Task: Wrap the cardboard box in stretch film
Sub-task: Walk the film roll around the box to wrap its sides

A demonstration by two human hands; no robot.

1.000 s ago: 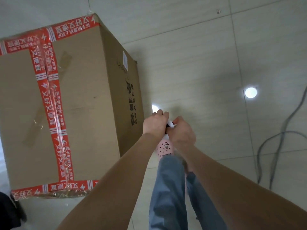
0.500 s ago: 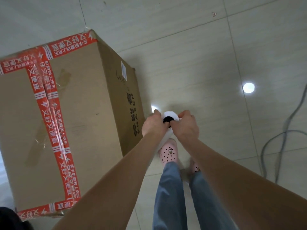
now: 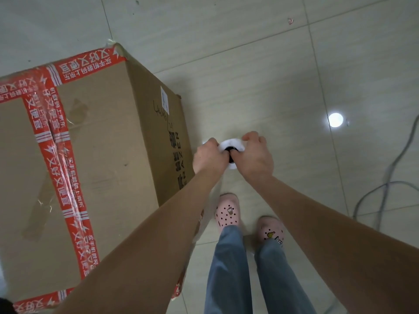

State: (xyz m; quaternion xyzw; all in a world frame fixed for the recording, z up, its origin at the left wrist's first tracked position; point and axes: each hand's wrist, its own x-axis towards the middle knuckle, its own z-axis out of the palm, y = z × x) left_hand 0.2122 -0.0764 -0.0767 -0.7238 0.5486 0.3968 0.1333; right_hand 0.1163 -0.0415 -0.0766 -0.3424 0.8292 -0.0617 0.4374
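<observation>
Beside cardboard box [image 3: 97, 155], L hand [image 3: 209, 158] & R hand [image 3: 252, 157] both gripping film roll [image 3: 233, 145], fingers curled

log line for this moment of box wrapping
left hand: grips white stretch film roll | right hand: grips same roll | brown cardboard box with red tape: on grey tiled floor, left of hands

tiled floor [image 3: 260, 64] | grey cables [image 3: 385, 184] right | pink clogs [image 3: 227, 211] | blue jeans [image 3: 229, 268]

A: The cardboard box [image 3: 108, 155]?
B: Brown, with red tape [image 3: 61, 177] lettered in white.
A: The film roll [image 3: 233, 144]?
B: White, with a black core [image 3: 230, 151]. Pink clogs [image 3: 227, 214] with dark dots, blue trousers [image 3: 229, 268], pale tiled floor [image 3: 249, 64].
</observation>
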